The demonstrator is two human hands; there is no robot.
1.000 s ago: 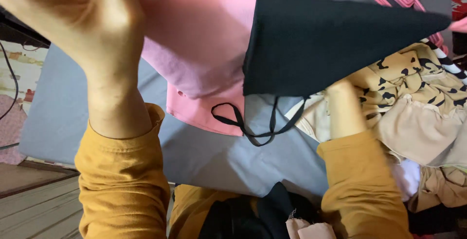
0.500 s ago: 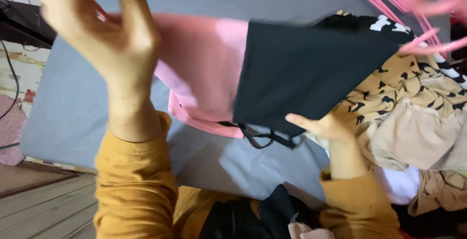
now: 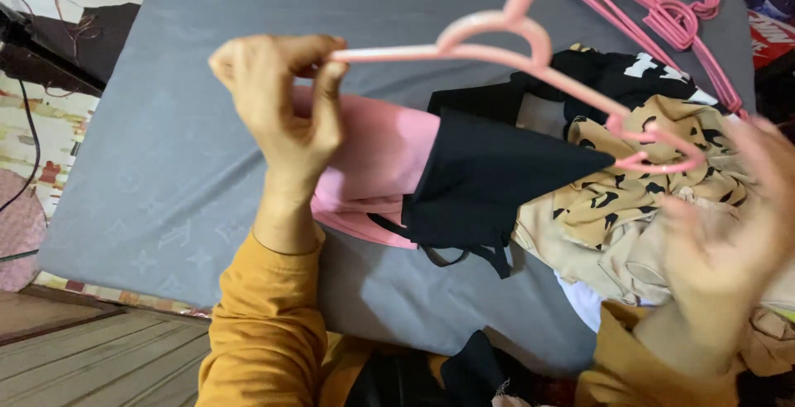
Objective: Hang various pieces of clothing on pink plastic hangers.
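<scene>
A pink plastic hanger (image 3: 497,51) is held up above a bed covered by a grey sheet (image 3: 166,167). The left hand (image 3: 281,101) is closed on one end of the hanger, with the thumb and the fingers pinched around the thin bar. A pink garment (image 3: 373,158) is also gathered under this hand and hangs down from it. A black garment (image 3: 489,175) with thin black straps (image 3: 464,254) is joined to the pink one at its right side, and its pointed corner reaches toward the other end of the hanger.

The right hand (image 3: 729,216) is seen blurred at the right edge. Its fingers are spread and it is near the curled right end of the hanger, just below it; whether that end is touched or gripped cannot be told from the picture.

Below the hanger, on the right part of the bed, a heap of clothes is lying: a tan cloth with black spots (image 3: 646,192), a black piece with white marks (image 3: 629,72) and some beige fabric (image 3: 613,266). More pink hangers (image 3: 679,22) are laid at the top right of the sheet. Both arms are covered by mustard yellow sleeves (image 3: 265,332). A wooden floor (image 3: 91,357) is visible at the lower left, beside the bed.
</scene>
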